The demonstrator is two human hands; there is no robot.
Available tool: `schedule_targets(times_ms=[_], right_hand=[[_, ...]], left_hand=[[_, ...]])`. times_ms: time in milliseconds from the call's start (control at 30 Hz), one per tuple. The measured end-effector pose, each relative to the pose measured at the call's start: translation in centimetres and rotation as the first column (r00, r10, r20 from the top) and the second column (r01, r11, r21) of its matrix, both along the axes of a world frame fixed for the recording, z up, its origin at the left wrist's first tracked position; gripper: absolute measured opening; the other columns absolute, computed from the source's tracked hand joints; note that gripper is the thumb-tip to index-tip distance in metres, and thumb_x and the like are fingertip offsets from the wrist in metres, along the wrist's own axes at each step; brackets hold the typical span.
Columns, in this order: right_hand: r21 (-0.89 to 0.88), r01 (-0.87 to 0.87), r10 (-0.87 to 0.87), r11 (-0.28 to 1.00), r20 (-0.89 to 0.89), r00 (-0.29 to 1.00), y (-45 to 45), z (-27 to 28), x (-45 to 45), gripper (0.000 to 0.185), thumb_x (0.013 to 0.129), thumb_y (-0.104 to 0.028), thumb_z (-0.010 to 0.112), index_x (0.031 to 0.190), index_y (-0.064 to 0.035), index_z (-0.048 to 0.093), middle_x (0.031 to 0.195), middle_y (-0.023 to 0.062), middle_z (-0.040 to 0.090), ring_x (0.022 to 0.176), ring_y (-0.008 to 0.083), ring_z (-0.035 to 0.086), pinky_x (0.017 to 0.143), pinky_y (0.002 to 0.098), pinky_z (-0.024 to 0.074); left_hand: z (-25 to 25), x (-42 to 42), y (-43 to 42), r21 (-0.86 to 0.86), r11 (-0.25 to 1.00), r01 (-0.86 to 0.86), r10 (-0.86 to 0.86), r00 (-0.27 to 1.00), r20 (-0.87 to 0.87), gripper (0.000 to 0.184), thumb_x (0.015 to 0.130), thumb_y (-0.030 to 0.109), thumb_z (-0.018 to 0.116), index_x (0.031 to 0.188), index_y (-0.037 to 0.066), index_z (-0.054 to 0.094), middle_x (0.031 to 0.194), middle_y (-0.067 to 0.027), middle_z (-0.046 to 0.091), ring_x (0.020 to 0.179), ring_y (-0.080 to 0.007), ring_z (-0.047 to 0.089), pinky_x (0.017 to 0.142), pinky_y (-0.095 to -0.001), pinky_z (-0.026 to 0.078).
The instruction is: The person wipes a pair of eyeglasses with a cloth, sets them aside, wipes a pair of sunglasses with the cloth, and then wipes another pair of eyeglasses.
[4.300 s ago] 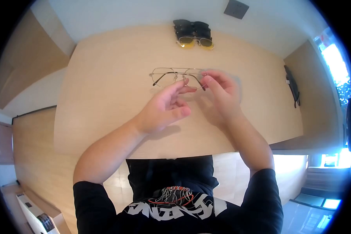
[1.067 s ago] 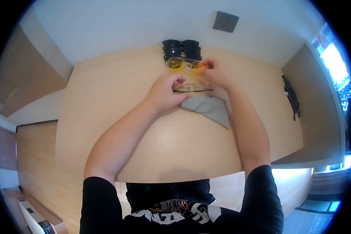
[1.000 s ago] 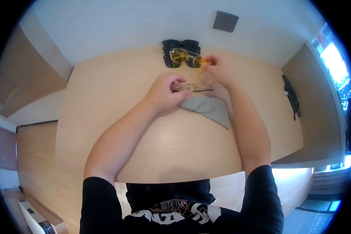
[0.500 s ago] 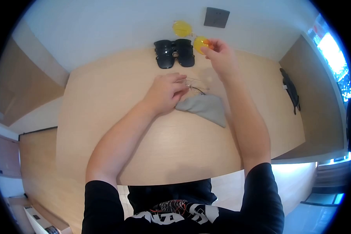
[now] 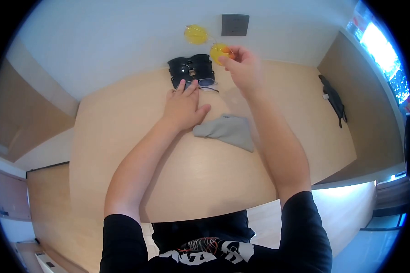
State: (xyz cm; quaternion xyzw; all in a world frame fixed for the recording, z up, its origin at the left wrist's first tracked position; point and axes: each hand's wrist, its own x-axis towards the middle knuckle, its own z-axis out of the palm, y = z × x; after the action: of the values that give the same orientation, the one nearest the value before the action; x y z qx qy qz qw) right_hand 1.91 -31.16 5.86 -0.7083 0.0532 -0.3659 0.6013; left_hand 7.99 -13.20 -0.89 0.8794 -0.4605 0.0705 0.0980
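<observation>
In my right hand [image 5: 243, 70], thumb and fingers pinch one lens of a pair of yellow-tinted lenses [image 5: 196, 34], raised above the back of the table; no temple arms show on it. My left hand [image 5: 183, 108] lies flat with fingers stretched out. Its fingertips rest on thin-framed eyeglasses [image 5: 207, 83], partly hidden by the fingers. These lie against the near side of a stack of dark sunglass lenses [image 5: 191, 68]. A grey cloth pouch [image 5: 228, 131] lies on the table between my forearms.
The wooden table [image 5: 205, 182] meets a white wall holding a grey socket plate [image 5: 235, 25]. A black strap-like item [image 5: 335, 100] lies at the right by a wooden side panel [image 5: 355, 104].
My left hand has moved forward, its fingers now spread, and the eyeglasses have gone from beside the pouch to the dark lenses. My right hand still holds the yellow lenses. The view has shifted slightly.
</observation>
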Motion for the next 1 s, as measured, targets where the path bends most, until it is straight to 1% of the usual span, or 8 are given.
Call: schedule_targets(times_ms=[400,467,500,533,600,700,867,1000], right_hand=[[-0.027,-0.06,0.059,0.998,-0.037,0.998,1.5,-0.1,-0.2,0.021,0.081,-0.005,0.07,0.1,0.0013,0.063,0.082,0.0013,0.06,0.072,0.0075,0.053,0.063,0.0232,0.0457],[-0.016,-0.103,0.102,0.994,-0.051,0.993,2.0,0.0,-0.3,0.021,0.081,-0.005,0.07,0.1,0.0008,0.062,0.083,0.0013,0.06,0.073,0.0075,0.054,0.064,0.023,0.0457],[-0.009,-0.125,0.124,0.992,-0.056,0.991,2.4,0.0,-0.5,0.021,0.081,-0.004,0.07,0.1,0.0005,0.061,0.084,0.0013,0.06,0.074,0.0074,0.054,0.065,0.0228,0.0457],[0.055,-0.17,0.173,0.984,-0.049,0.984,2.9,0.2,-0.7,0.021,0.082,-0.004,0.07,0.101,0.0001,0.061,0.084,0.0012,0.06,0.074,0.0073,0.054,0.065,0.0228,0.0458],[0.168,-0.265,0.274,0.949,-0.028,0.961,4.4,0.8,-1.3,0.022,0.083,-0.004,0.069,0.102,-0.0008,0.06,0.084,0.0008,0.06,0.075,0.0072,0.055,0.066,0.0228,0.0459],[0.158,-0.389,0.396,0.908,-0.019,0.918,7.7,-0.1,-1.8,0.024,0.084,-0.004,0.068,0.105,-0.0031,0.057,0.087,-0.0009,0.059,0.078,0.0068,0.055,0.068,0.024,0.0467],[-0.125,-0.382,0.334,0.916,-0.292,0.896,11.7,0.8,-6.2,0.037,0.079,-0.011,0.075,0.11,-0.0033,0.055,0.1,0.0051,0.056,0.081,0.0094,0.056,0.07,0.0259,0.0487],[-0.529,-0.364,0.002,0.767,-0.565,0.825,8.2,-0.5,-8.3,0.046,0.077,-0.023,0.076,0.114,-0.0046,0.058,0.112,0.0125,0.057,0.087,0.0241,0.061,0.081,0.0334,0.0499]], left_hand=[[0.1,-0.3,0.8,-0.144,0.985,0.09,-0.078,0.993,0.091,0.065,0.085,0.047,0.057,0.134,0.005,0.051,0.153,-0.0117,0.031,0.144,-0.0349,0.02,0.112,-0.057,0.015],[-0.6,0.7,1.1,-0.381,0.916,0.127,-0.13,0.991,0.018,0.058,0.085,0.036,0.061,0.133,0.005,0.05,0.15,-0.0122,0.036,0.142,-0.0339,0.023,0.112,-0.0543,0.017],[-0.5,1.0,1.3,-0.491,0.86,0.137,-0.163,0.986,-0.011,0.056,0.086,0.031,0.064,0.132,0.005,0.049,0.149,-0.0125,0.038,0.141,-0.0334,0.025,0.112,-0.0529,0.018],[-0.3,1.2,1.4,-0.68,0.731,0.055,-0.307,0.917,-0.256,0.054,0.087,0.028,0.063,0.133,0.004,0.048,0.147,-0.0134,0.039,0.139,-0.0317,0.027,0.111,-0.0503,0.021],[0.4,1.5,1.3,-0.86,0.427,-0.278,-0.662,0.552,-0.507,0.049,0.09,0.021,0.062,0.133,0.003,0.046,0.143,-0.0154,0.041,0.136,-0.0285,0.032,0.11,-0.045,0.027],[3.6,-0.4,1.2,-0.817,0.087,-0.57,-0.914,0.281,-0.293,0.039,0.097,0.02,0.054,0.129,0.0,0.043,0.134,-0.0187,0.049,0.123,-0.025,0.048,0.101,-0.0368,0.04],[5.8,-3.6,5.5,-0.737,0.165,-0.655,-0.795,0.354,-0.492,0.02,0.1,0.022,0.046,0.111,0.005,0.044,0.11,-0.0177,0.061,0.098,-0.0271,0.064,0.088,-0.0418,0.052],[5.3,-5.8,10.6,-0.695,0.304,-0.652,-0.757,0.278,-0.592,0.015,0.1,0.018,0.045,0.111,0.007,0.043,0.097,-0.0155,0.062,0.079,-0.0261,0.065,0.069,-0.0399,0.055]])
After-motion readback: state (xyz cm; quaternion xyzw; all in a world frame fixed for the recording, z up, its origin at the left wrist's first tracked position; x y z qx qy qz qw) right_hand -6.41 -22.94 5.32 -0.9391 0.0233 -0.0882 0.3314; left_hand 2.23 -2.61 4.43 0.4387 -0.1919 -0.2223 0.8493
